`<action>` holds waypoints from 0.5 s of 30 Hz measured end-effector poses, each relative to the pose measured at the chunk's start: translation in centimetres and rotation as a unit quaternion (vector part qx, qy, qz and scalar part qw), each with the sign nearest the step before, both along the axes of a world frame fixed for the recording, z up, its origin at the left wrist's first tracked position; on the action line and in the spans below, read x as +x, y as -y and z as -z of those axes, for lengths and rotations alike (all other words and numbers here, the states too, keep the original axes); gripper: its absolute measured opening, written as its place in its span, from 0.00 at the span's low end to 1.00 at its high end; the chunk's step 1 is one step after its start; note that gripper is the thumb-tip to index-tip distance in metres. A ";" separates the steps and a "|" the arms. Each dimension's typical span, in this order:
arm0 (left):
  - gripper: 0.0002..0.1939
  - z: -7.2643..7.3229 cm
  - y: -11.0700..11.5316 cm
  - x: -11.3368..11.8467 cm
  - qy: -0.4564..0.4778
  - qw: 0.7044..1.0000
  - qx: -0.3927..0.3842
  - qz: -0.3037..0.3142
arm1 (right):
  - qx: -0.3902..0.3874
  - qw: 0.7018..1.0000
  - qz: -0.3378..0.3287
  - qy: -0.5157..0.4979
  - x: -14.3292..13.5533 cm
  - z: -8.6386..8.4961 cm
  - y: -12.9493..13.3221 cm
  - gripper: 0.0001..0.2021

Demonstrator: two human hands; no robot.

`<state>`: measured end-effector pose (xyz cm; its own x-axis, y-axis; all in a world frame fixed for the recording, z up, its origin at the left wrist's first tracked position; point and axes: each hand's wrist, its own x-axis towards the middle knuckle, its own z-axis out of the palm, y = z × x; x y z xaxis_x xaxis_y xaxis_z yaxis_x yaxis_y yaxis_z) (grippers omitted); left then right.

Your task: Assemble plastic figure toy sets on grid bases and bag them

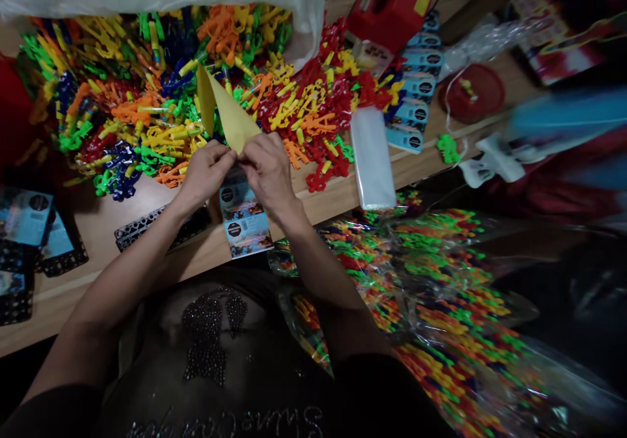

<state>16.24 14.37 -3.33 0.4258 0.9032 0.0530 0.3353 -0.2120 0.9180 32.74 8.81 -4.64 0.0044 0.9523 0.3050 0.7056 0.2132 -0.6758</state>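
Note:
My left hand (206,169) and my right hand (268,169) meet at the front of the table, fingertips pinched together on a folded sheet of yellow paper (231,118). Its two flaps stand up and spread apart towards the pile. Just below the hands lies a strip of blue printed cards (247,232); whether it joins the yellow sheet is hidden by my fingers. Behind them spreads a heap of small plastic toys (166,125) in red, yellow, orange, green and blue. Under my left forearm is a black perforated strip (140,228).
Clear plastic sleeves (373,157) lie at the table edge, beside more blue cards (416,92) and a red machine (394,10). A red dish (473,92) sits further right. Bags full of toys (441,294) fill the lower right. More cards (29,216) are at left.

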 end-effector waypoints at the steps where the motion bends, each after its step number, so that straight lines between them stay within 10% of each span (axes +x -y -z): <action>1: 0.14 0.0 -0.1 0.1 -0.006 1.000 0.002 -0.002 | -0.001 1.000 -0.003 -0.003 0.1 0.1 0.0 0.09; 15: 0.20 3.1 -1.7 1.3 -0.048 0.989 -0.013 -0.143 | 0.115 0.987 0.055 -0.103 1.6 1.2 3.5 0.08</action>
<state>17.50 16.09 -6.42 0.1556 0.9878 -0.0003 0.4646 -0.0730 0.8825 34.38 5.26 -5.88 0.1881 0.8484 0.4947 0.5859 0.3073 -0.7498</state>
